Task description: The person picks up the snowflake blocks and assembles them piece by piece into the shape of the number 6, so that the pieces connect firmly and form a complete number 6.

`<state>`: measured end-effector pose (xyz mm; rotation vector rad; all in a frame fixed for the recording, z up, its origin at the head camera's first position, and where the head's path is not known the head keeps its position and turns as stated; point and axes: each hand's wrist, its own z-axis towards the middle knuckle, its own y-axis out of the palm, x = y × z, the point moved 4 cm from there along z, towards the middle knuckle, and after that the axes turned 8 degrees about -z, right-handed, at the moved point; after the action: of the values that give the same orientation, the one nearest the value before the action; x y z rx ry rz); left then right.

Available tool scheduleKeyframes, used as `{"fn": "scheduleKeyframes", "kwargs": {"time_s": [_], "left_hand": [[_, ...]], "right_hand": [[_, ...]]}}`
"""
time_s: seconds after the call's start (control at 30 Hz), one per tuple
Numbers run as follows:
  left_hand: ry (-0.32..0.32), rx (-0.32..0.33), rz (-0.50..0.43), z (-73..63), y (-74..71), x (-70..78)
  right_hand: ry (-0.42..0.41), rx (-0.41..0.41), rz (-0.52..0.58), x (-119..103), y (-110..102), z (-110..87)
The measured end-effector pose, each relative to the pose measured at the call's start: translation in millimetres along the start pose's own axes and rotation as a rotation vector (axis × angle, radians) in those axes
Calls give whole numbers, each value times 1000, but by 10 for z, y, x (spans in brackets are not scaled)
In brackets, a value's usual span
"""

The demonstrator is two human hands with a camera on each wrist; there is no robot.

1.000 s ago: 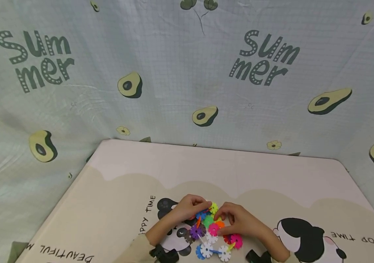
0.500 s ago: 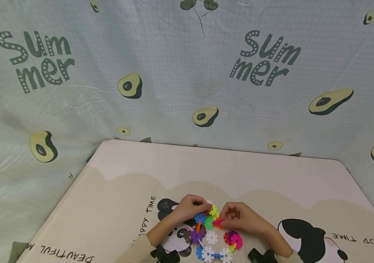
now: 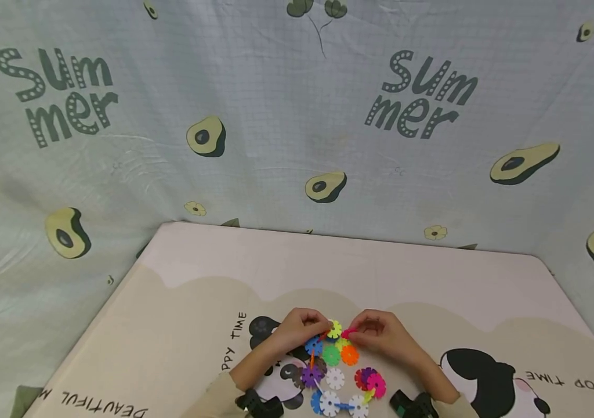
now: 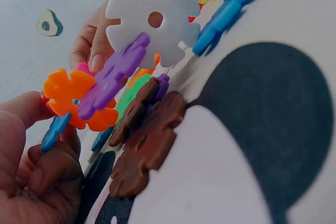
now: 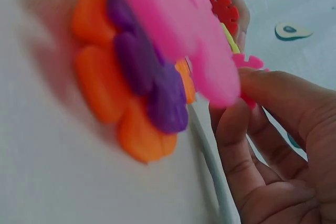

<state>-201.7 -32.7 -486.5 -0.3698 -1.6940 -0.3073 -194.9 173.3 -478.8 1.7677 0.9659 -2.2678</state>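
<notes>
Two hands are seen over one pink and beige printed worktop (image 3: 187, 307), where flower-shaped, notched plastic discs are gathered. At the left, one black-and-white panda print (image 3: 285, 380) is partly covered by the left forearm (image 3: 257, 366). The left hand (image 3: 299, 326) is bent over, its fingers closed in a pinch, by which one red disc (image 5: 224, 13) is held. Just beside and below it, one blue disc (image 3: 314, 347), one edge-on orange disc (image 3: 312, 360) and one purple disc (image 3: 311, 377) are placed; two brown discs (image 4: 149, 145) are shown there by the left wrist camera. Nearer the person, two white discs (image 3: 330, 403) are bridged by one narrow blue piece (image 3: 343, 406). In the middle are counted one lime-yellow disc (image 3: 334, 329), one green disc (image 3: 330, 355), one flat white disc (image 3: 335, 378) and one flat orange disc (image 3: 349, 355). Farther right, one bright pink disc (image 3: 377, 385) is overlapped with a second purple disc (image 3: 368, 375). By the pinched fingers of the right hand (image 3: 384, 335), one pink disc (image 3: 348, 333) is held near the lime-yellow one; whether they touch cannot be told. At the far right, one black-and-white animal print (image 3: 477, 380) is seen.
</notes>
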Motion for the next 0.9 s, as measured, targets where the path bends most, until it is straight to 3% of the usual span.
{"fn": "scheduleKeyframes", "kwargs": {"time_s": [0.3,0.57,0.9], "left_hand": [[-1,-15,-1,-3,15,0],[-11,-19,-13,-12,11,-7],[-54,13,0,-6,-3,-43]], "right_hand": [[-61,72,-37,-25,31,28],[-173,152,-182,-126,68,61],[-255,172,-215,-183,93,90]]}}
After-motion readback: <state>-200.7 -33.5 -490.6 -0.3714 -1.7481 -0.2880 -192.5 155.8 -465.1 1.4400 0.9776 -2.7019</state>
